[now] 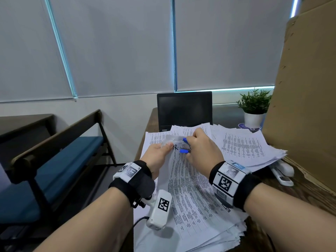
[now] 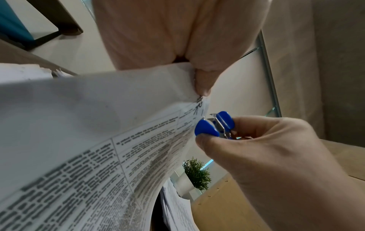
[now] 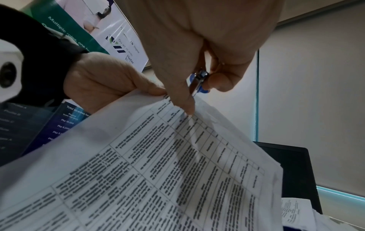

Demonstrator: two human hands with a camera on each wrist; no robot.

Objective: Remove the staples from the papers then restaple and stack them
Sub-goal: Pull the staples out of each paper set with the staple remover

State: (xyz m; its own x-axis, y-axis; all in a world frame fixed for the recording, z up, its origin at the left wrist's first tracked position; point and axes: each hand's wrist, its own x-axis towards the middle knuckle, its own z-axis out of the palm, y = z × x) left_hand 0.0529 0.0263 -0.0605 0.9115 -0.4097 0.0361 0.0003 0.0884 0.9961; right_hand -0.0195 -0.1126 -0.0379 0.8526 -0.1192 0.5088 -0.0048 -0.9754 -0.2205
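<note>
My left hand [image 1: 160, 151] pinches the top left corner of a printed paper set [image 1: 183, 177] and lifts it off the pile. In the left wrist view its thumb [image 2: 203, 82] presses on that corner of the paper set [image 2: 102, 140]. My right hand [image 1: 201, 148] grips a blue staple remover [image 1: 185, 146] with its metal jaws at the same corner. The staple remover [image 2: 213, 125] sits right at the paper's edge, squeezed by the right hand [image 2: 266, 150]. From the right wrist, the staple remover [image 3: 198, 81] shows between curled fingers above the paper set [image 3: 158, 164]. The staple itself is hidden.
A second pile of papers [image 1: 243, 146] lies to the right, with a white stapler [image 1: 281, 171] at its near edge. A closed-screen laptop [image 1: 184, 110] and a potted plant [image 1: 254, 108] stand behind. A cardboard sheet [image 1: 307, 88] rises on the right; a bench [image 1: 54, 160] is left.
</note>
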